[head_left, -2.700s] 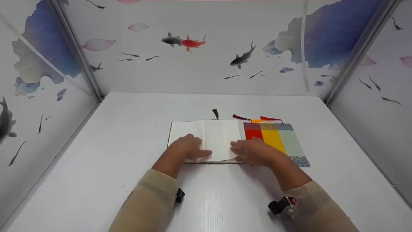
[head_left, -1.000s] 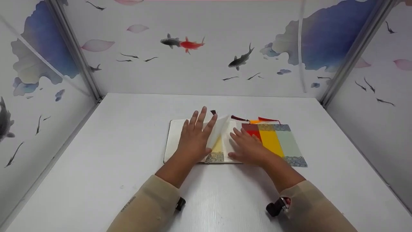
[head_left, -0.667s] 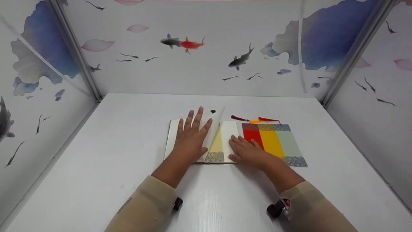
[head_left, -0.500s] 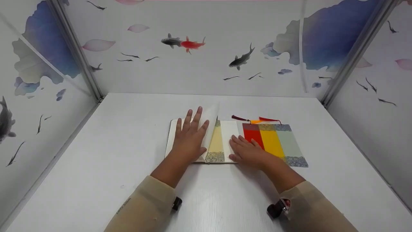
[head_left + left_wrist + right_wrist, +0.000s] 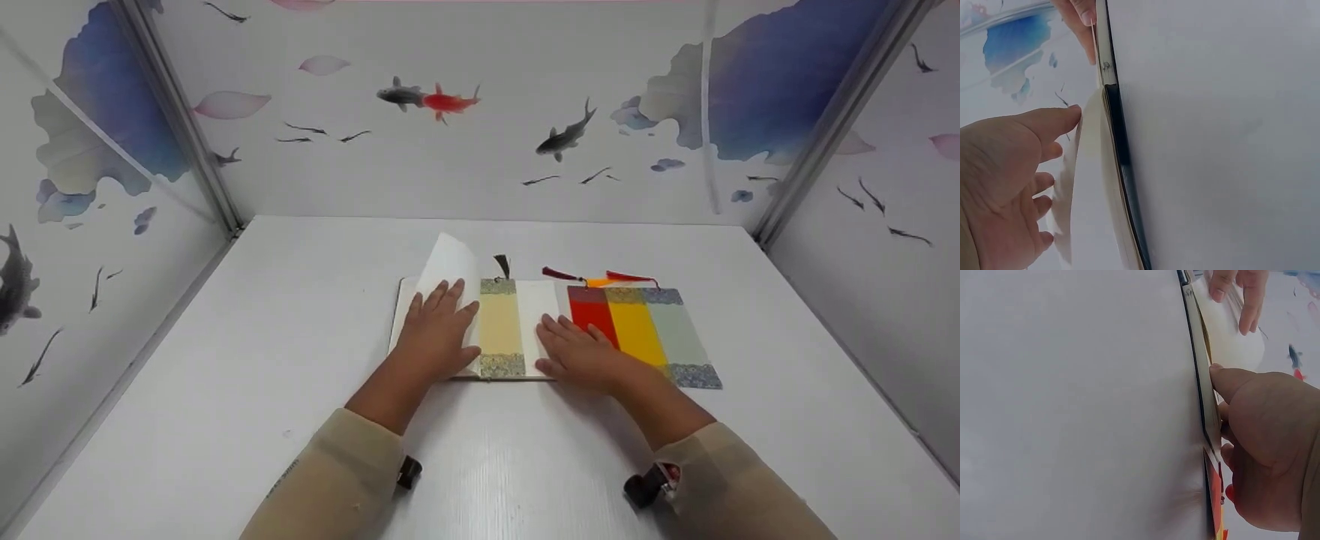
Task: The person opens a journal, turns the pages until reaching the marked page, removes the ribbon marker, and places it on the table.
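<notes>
A notebook (image 5: 540, 294) lies spread on the white table, its near edge showing in both wrist views. My left hand (image 5: 435, 334) presses with spread fingers on a turned white page (image 5: 450, 259), whose far corner curls up past the fingertips. In the left wrist view, the thumb of this hand (image 5: 1005, 180) is right at the page. Beside the fold lies a beige bookmark (image 5: 501, 322) with patterned ends and a dark tassel (image 5: 502, 265). My right hand (image 5: 581, 352) rests with extended fingers on the right-hand page, partly covering the red bookmark (image 5: 589, 304).
Right of the notebook lie a yellow bookmark (image 5: 637, 322) and a pale green bookmark (image 5: 681, 326), side by side with the red one. Their tassels (image 5: 630, 276) point toward the back. White walls with painted fish (image 5: 450, 100) enclose the table (image 5: 300, 300).
The page has swung from right to left under my left hand, uncovering the beige bookmark and its tassel. My right hand has flattened on the right page and stayed nearly still lately.
</notes>
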Tool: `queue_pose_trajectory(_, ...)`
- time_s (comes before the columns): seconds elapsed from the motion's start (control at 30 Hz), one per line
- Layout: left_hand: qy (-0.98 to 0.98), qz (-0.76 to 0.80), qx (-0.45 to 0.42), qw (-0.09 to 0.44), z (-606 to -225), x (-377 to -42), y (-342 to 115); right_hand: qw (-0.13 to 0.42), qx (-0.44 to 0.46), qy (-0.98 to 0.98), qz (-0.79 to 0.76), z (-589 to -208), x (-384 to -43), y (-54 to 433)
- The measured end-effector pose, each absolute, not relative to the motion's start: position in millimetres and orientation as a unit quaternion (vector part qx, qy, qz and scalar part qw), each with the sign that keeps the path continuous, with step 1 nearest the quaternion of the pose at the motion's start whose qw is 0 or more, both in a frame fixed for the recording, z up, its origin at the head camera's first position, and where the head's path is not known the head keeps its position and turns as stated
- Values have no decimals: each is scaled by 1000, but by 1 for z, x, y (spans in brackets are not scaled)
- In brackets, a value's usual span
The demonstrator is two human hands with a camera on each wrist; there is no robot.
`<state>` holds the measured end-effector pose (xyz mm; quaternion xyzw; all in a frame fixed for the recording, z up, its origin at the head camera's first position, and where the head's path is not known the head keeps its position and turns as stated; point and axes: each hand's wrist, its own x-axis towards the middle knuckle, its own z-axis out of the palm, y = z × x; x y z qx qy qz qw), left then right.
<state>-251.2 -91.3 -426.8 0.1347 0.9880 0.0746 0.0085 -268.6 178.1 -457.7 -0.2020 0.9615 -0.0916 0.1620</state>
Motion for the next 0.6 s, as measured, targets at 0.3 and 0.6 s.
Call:
queue_pose_trajectory(0.3, 978, 136, 93, 127, -435, -253, -102, 159, -201, 963, -87, -458, -268, 178)
queue_pose_trajectory(0.6, 965, 151, 94, 191, -436, -258, -109, 168, -189, 964, -87, -456, -270, 174)
